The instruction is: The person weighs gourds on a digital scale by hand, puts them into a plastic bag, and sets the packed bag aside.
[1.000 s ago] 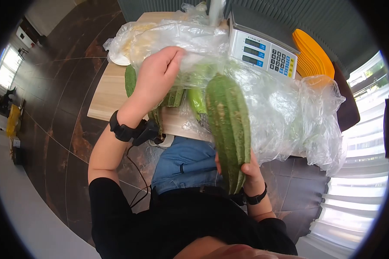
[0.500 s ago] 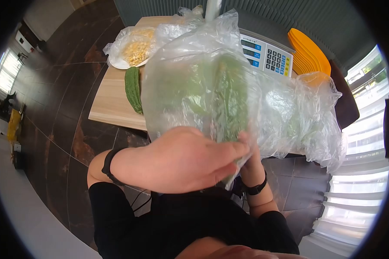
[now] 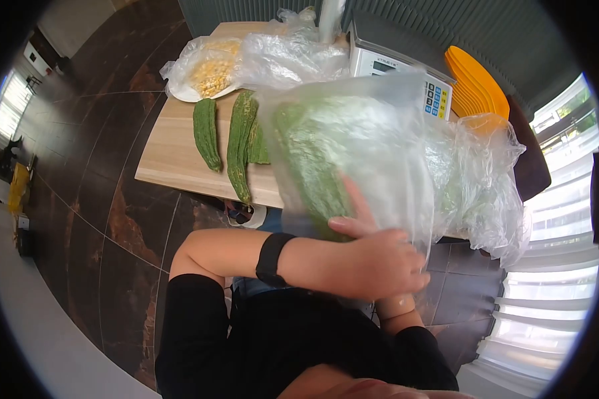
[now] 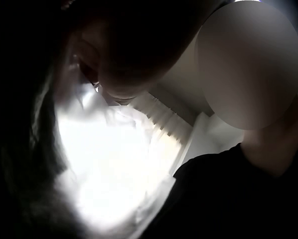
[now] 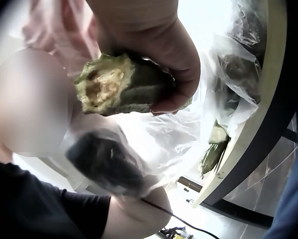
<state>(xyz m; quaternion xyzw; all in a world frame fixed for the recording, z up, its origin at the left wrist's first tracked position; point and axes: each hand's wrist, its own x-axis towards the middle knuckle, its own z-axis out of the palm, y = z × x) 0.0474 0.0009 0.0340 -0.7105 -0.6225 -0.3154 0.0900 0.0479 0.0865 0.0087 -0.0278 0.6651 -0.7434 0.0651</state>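
Fingers (image 3: 357, 201) of right hand (image 5: 181, 57) grip gourd (image 3: 313, 169), now tilted left inside bag (image 3: 389, 143).

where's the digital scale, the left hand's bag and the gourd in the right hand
Digital scale (image 3: 402, 46): head view, on its grey weighing platform
Clear plastic bag (image 3: 387, 156): head view, middle of its film
Ridge gourd (image 5: 139, 92): right wrist view, green side near the pale end

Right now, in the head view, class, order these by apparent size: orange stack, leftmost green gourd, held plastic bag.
1. Held plastic bag, clearly largest, though seemingly nearer the camera
2. Orange stack
3. Leftmost green gourd
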